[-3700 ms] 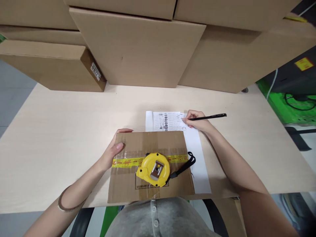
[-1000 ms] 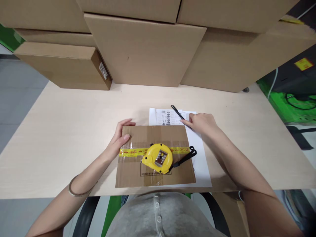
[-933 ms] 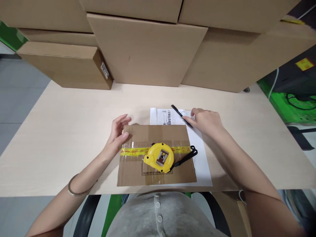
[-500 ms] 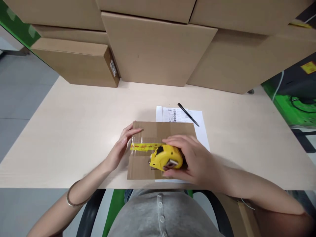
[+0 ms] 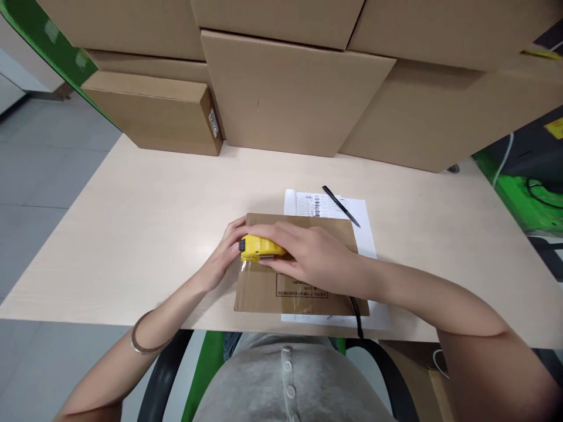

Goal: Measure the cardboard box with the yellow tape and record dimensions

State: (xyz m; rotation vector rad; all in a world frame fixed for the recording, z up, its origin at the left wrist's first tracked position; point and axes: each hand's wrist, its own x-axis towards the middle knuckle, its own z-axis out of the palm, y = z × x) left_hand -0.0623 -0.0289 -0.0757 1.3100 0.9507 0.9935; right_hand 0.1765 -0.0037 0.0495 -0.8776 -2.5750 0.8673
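Observation:
A flat brown cardboard box [image 5: 259, 296] lies near the table's front edge, with printed text in a frame and clear tape on its top. My right hand [image 5: 316, 258] is closed around a yellow tape measure [image 5: 261, 247], held over the box's upper left part. A black strap [image 5: 357, 319] hangs past the box's lower right corner. My left hand [image 5: 226, 252] grips the box's left edge, its fingertips against the front end of the tape measure. Whether those fingertips also pinch the blade's end is hidden. No stretch of blade shows clearly.
White printed paper [image 5: 367, 234] lies partly under the box, with a black pen [image 5: 341, 206] across it. Large cardboard boxes [image 5: 294, 94] stand along the table's back. A smaller closed box [image 5: 153, 117] with a label stands at the back left.
My right hand has moved the tape measure left and away from me, up to my left fingers, and turned it. The yellow strip seen earlier is now mostly covered or gone.

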